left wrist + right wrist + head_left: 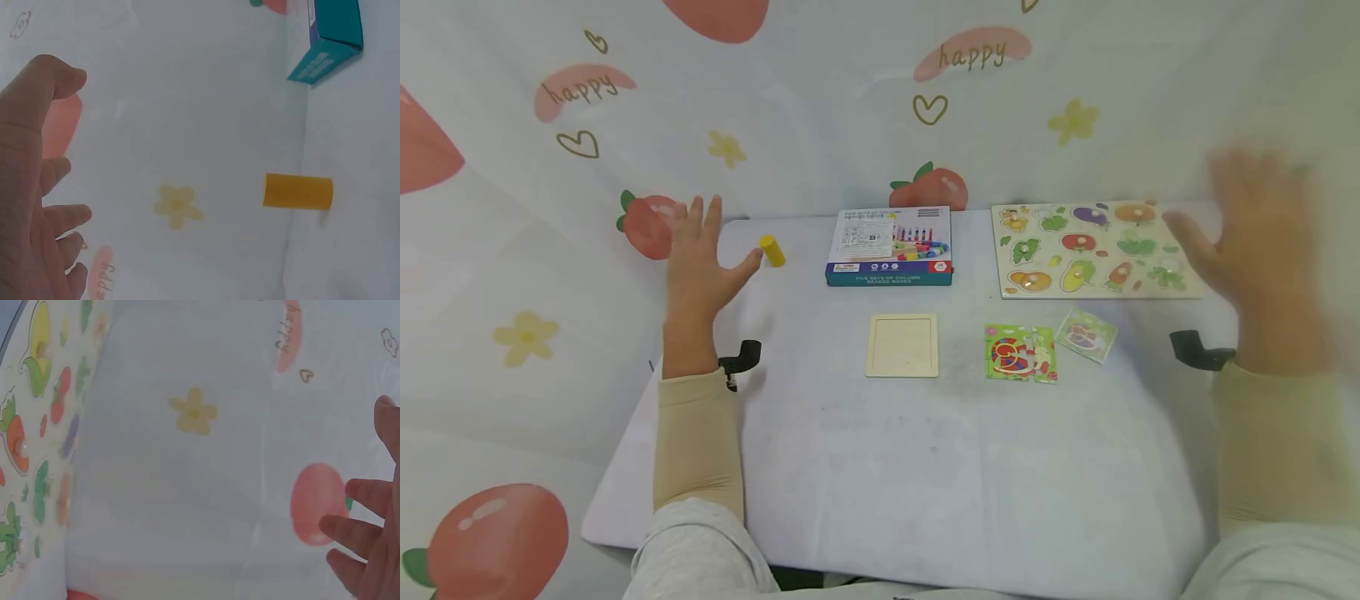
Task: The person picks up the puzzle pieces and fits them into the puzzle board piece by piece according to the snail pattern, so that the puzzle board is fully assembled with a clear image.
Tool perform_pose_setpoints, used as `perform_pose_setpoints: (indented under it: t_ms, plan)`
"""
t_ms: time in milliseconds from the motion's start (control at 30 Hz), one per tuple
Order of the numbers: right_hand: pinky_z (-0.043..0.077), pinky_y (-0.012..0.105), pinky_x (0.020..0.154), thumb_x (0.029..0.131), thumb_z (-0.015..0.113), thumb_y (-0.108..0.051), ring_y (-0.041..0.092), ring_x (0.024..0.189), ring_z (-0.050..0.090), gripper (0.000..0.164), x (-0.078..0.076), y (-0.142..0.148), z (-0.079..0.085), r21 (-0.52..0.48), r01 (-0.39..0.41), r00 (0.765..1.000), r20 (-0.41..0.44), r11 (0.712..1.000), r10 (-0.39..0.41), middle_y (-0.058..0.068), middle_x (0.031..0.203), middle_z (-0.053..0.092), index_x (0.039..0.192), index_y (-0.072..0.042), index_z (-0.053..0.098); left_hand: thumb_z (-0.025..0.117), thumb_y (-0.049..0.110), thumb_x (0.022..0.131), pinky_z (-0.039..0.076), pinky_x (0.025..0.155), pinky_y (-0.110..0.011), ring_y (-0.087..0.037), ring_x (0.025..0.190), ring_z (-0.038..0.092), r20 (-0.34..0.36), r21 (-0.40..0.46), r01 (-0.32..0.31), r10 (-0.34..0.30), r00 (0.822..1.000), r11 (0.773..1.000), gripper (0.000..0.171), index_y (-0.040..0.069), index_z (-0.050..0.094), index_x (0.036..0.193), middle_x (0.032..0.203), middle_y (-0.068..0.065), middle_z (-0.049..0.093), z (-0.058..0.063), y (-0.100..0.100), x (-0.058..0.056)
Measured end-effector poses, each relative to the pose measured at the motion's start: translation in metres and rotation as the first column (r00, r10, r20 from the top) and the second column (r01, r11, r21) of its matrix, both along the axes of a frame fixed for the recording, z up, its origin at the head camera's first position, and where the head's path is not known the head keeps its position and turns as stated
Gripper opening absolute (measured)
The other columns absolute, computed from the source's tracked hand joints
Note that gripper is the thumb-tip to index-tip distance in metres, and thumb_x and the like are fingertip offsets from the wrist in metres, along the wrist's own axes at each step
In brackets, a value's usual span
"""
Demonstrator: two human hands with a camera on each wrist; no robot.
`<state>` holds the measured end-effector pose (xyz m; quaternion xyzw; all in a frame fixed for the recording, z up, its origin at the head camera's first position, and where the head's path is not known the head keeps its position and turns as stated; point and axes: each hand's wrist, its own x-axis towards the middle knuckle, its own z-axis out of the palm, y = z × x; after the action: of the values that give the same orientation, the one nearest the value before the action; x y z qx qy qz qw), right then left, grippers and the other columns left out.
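My left hand (702,262) is raised at the left with its fingers spread and holds nothing. Nearest to it, a yellow cylinder (772,251) stands upright on the table; the left wrist view also shows the cylinder (299,192). On the right, my right hand (1266,233), blurred in the head view, is lifted with fingers apart and nothing in them. Beside it lies a vegetable peg puzzle board (1052,242), whose knobbed pieces fill the left of the right wrist view.
A boxed bead set (889,247) lies at the back middle of the white table (970,483). In front are a square wooden tray (902,346), a small colourful jigsaw (1021,354) and a picture card (1086,335). A fruit-printed cloth (820,108) hangs behind.
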<state>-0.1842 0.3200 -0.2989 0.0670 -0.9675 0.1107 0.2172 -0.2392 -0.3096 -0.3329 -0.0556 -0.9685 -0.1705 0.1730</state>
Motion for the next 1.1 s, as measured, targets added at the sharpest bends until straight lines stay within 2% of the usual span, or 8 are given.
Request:
perform_pose_setpoints:
  t_ms: [300,433,533,667,733,867,967,1100]
  plan:
    - [0.007,0.07,0.115,0.1,0.048,-0.038,0.049,0.147,0.02,0.068,0.007,-0.013,0.007,0.007,-0.092,0.993,-0.078,0.996,0.092,0.029,0.155,0.032,0.15,0.007,0.035,0.062,0.048,0.095,0.011,0.121,-0.057,-0.027,0.157,-0.001,-0.038,0.038,0.072,-0.071,0.997,0.997,0.086,0.02,0.022,0.165,0.17,-0.009,0.016,-0.002,0.009,0.001]
    - [0.002,0.07,0.115,0.101,0.05,-0.036,0.045,0.15,0.016,0.068,0.009,-0.018,0.008,0.02,-0.093,0.993,-0.068,0.995,0.094,0.027,0.157,0.03,0.153,0.006,0.033,0.065,0.043,0.094,0.012,0.121,-0.056,-0.029,0.157,0.004,-0.088,0.074,0.121,-0.114,0.989,0.99,0.083,0.018,0.028,0.164,0.168,-0.009,0.022,-0.001,0.011,0.002]
    - [0.003,0.07,0.115,0.103,0.047,-0.045,0.045,0.15,0.019,0.071,0.01,-0.02,0.007,0.025,-0.11,0.988,-0.106,0.994,0.112,0.027,0.157,0.032,0.152,0.005,0.035,0.066,0.04,0.093,0.012,0.121,-0.054,-0.031,0.156,0.008,-0.119,0.097,0.161,-0.149,0.982,0.982,0.08,0.016,0.033,0.162,0.166,-0.011,0.027,0.0,0.013,0.002]
    - [0.008,0.067,0.116,0.101,0.038,-0.062,0.047,0.144,0.031,0.082,0.01,-0.022,0.001,0.013,-0.186,0.953,-0.239,0.982,0.184,0.029,0.15,0.043,0.148,0.005,0.044,0.067,0.036,0.093,0.015,0.121,-0.053,-0.03,0.156,0.012,-0.12,0.148,0.189,-0.172,0.978,0.971,0.078,0.017,0.035,0.162,0.165,-0.01,0.03,-0.001,0.015,0.003]
    - [0.011,0.066,0.115,0.099,0.038,-0.065,0.052,0.136,0.038,0.084,0.009,-0.022,-0.002,0.005,-0.224,0.928,-0.304,0.975,0.215,0.031,0.143,0.049,0.145,0.005,0.048,0.067,0.034,0.094,0.016,0.121,-0.053,-0.028,0.155,0.014,-0.109,0.205,0.207,-0.188,0.976,0.957,0.077,0.018,0.035,0.162,0.165,-0.008,0.031,-0.001,0.016,0.004]
    - [0.01,0.064,0.114,0.097,0.042,-0.062,0.058,0.118,0.042,0.081,0.008,-0.023,-0.007,-0.039,-0.263,0.911,-0.339,0.964,0.235,0.033,0.124,0.057,0.142,0.004,0.051,0.07,0.027,0.092,0.027,0.117,-0.051,-0.028,0.146,0.031,-0.115,0.32,0.261,-0.236,0.965,0.911,0.075,0.018,0.039,0.16,0.157,-0.011,0.042,-0.002,0.02,0.003]
    - [0.011,0.063,0.113,0.096,0.048,-0.055,0.055,0.111,0.044,0.076,0.008,-0.023,-0.008,-0.09,-0.291,0.919,-0.302,0.952,0.252,0.032,0.113,0.058,0.141,0.006,0.052,0.073,0.02,0.09,0.038,0.105,-0.043,-0.029,0.125,0.046,-0.138,0.372,0.3,-0.267,0.954,0.879,0.071,0.014,0.046,0.156,0.14,-0.015,0.053,-0.004,0.023,0.002]
    - [0.028,0.054,0.102,0.094,0.061,-0.029,0.049,0.103,0.047,0.058,0.009,-0.026,-0.01,-0.187,-0.295,0.943,-0.217,0.937,0.253,0.032,0.107,0.057,0.139,0.008,0.053,0.075,0.009,0.089,0.04,0.089,-0.031,-0.022,0.1,0.048,-0.146,0.454,0.321,-0.286,0.947,0.831,0.066,0.012,0.052,0.151,0.123,-0.017,0.056,-0.006,0.027,0.001]
